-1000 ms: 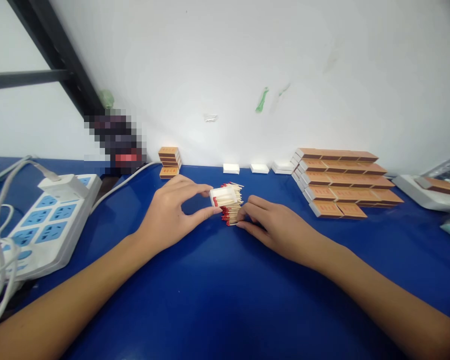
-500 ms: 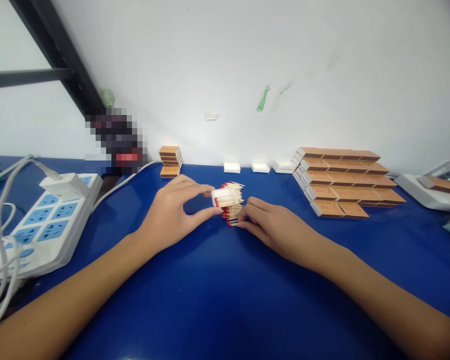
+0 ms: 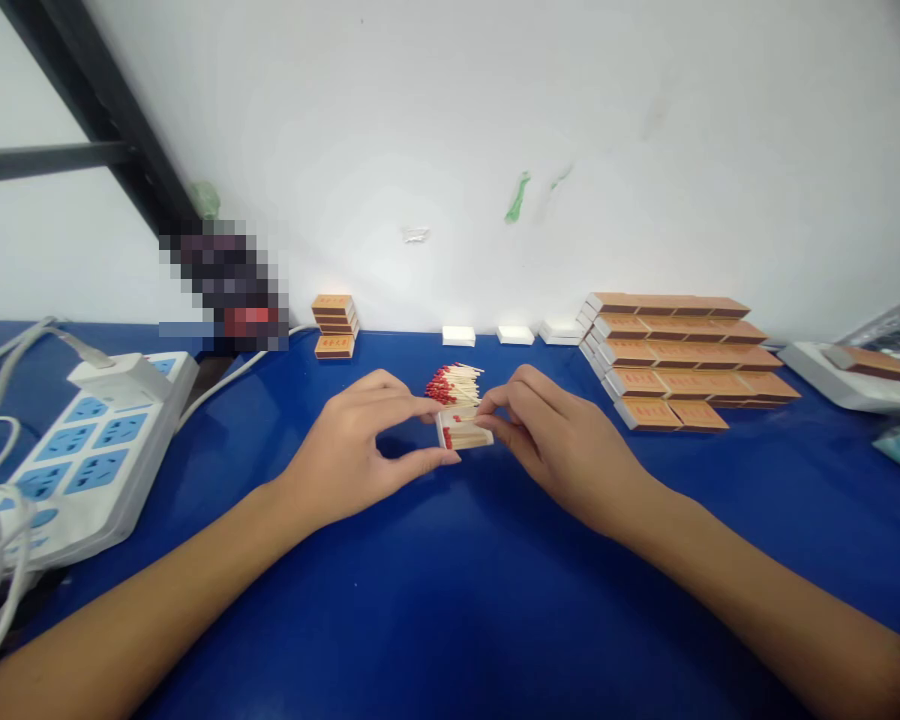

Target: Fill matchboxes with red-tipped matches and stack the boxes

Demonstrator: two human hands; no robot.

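My left hand (image 3: pixel 360 440) grips a small white matchbox tray (image 3: pixel 487 440) by its left end, between thumb and fingers. Several red-tipped matches lie inside it along the near side. At the tray's right end, my right hand (image 3: pixel 555 430) is closed in a pinch on a few matches (image 3: pixel 465 417), whose red heads point left over the tray. The fingertips hide their other ends. Just behind the tray, a loose pile of matches (image 3: pixel 457 382) rests on the blue table, with most heads toward the left.
Orange-brown matchboxes (image 3: pixel 690 353) are stacked in rows at the right, with a smaller stack (image 3: pixel 334 325) at the back left. White trays (image 3: pixel 459 336) stand along the wall. A power strip (image 3: pixel 90 440) with white cables lies at the left, and a white device (image 3: pixel 862 380) at the far right.
The tray has come nearer to me and slightly right, off the match pile. My right hand has risen from beside the pile to the tray, with matches pinched in its fingers.
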